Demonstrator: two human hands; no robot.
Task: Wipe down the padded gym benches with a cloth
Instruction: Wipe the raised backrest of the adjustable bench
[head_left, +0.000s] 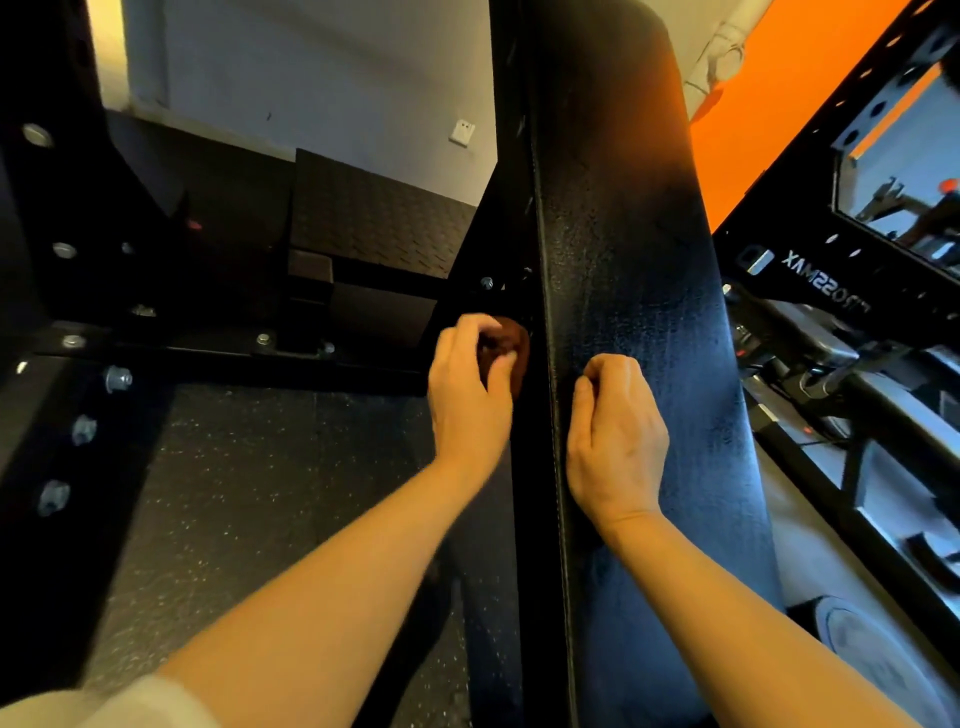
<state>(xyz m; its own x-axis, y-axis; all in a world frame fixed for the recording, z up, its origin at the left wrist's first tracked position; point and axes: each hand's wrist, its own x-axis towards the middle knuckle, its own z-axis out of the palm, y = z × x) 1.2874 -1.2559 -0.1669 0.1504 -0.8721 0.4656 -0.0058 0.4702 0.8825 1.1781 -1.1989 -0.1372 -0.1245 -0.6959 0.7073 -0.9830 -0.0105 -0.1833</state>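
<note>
Cloth (506, 347): a small brown wad, bunched up, held by the left hand (470, 397) against the left side edge of the bench (634, 291). Fingers and thumb are curled round it; only part of the wad shows past the knuckles, in shadow.

Bench: a long black padded surface with a grained cover, running from the bottom of the view up and away through the centre. A stitched seam follows its left edge. The upper part carries an orange reflection; the lower part shows a bluish sheen.

Right hand (615, 441): resting on top of the pad, just beside the seam, knuckles up, fingers curled under into a loose fist. Nothing is seen in it. The two hands lie near each other, one on either side of the seam. Both forearms are bare; a pale sleeve (119, 706) shows at the lower left corner.

Surroundings: a black steel frame (67, 291) with bolts stands at the left, its base bar crossing toward the bench. The floor (249, 493) is dark speckled rubber, with textured black mats (374, 218) beyond it. A pale wall (322, 78) behind carries a white socket (462, 132). At the right, an orange wall (779, 104) and a perforated black rack (857, 130) with mirrored lettering, reading backwards; a mirror panel (904, 171) sits within it
</note>
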